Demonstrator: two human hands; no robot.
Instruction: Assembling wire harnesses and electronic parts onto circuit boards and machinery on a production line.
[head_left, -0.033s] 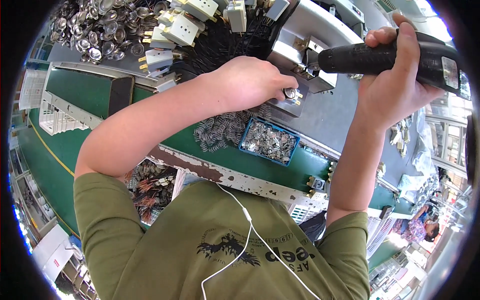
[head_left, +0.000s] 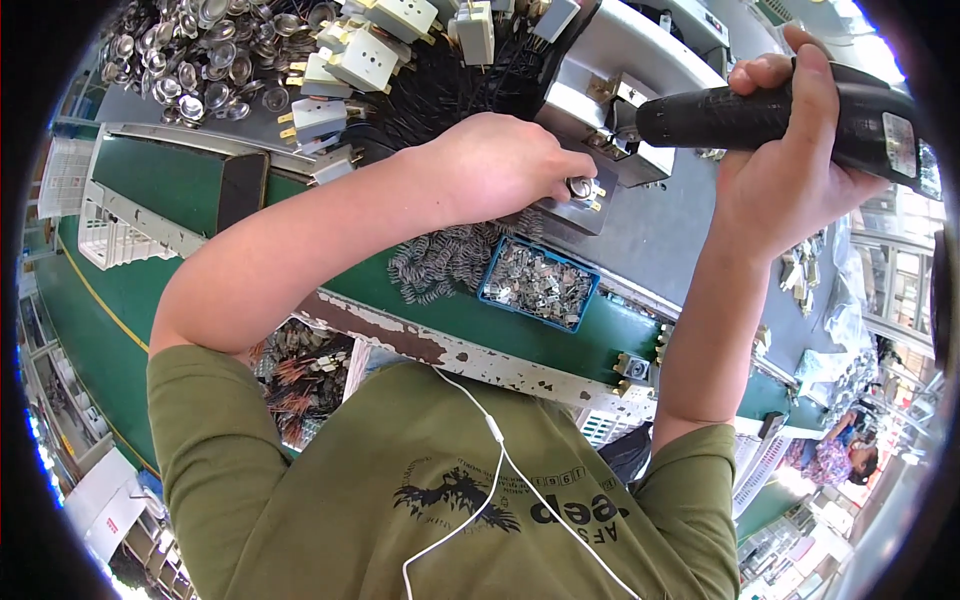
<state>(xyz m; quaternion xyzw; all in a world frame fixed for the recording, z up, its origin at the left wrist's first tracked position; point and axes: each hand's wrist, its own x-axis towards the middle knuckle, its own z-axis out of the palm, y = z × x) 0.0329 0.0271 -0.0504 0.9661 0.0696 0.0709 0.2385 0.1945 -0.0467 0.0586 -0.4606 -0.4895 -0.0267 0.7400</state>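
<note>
The small round silver part with brass prongs [head_left: 581, 187] is at the flat grey metal block [head_left: 583, 217] on the grey desk [head_left: 660, 225]. My left hand [head_left: 500, 165] pinches it between thumb and forefinger; the other fingertips are hidden. My right hand [head_left: 785, 180] has its fingers wrapped round the long black cylindrical tool [head_left: 720, 117]. A loosened pinch could send the part skidding, perhaps among the loose coiled steel springs [head_left: 430, 262] or into the blue plastic tray [head_left: 526, 314]. Swinging the tool carelessly might knock the silvery metal box [head_left: 647, 160] near its tip.
</note>
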